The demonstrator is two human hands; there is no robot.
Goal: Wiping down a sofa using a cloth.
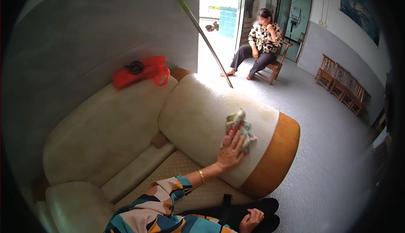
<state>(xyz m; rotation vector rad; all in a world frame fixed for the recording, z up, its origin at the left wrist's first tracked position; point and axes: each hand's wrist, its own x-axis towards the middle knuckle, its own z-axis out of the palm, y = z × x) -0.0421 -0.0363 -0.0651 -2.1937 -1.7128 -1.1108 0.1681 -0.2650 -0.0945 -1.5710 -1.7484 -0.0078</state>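
My left hand point(231, 153), with a gold bangle at the wrist, lies palm down on a crumpled multicoloured cloth point(235, 121). It presses the cloth against the broad top of the cream sofa armrest point(196, 112). An orange-brown band point(278, 157) edges the front of that armrest. My right hand point(251, 220) rests on my dark-trousered lap, its fingers curled and partly hidden; nothing shows in it. Beneath the left forearm is the beige patterned seat point(180, 173). A small brownish block or piece point(158, 140) sits in the corner by the backrest.
A red plastic bag point(139, 75) with a dark object on it lies atop the sofa backrest point(107, 128). A green-tipped pole point(205, 40) leans beyond the armrest. Another person point(264, 40) sits on a wooden chair point(276, 68) near the doorway. Wooden chairs point(340, 84) line the right wall.
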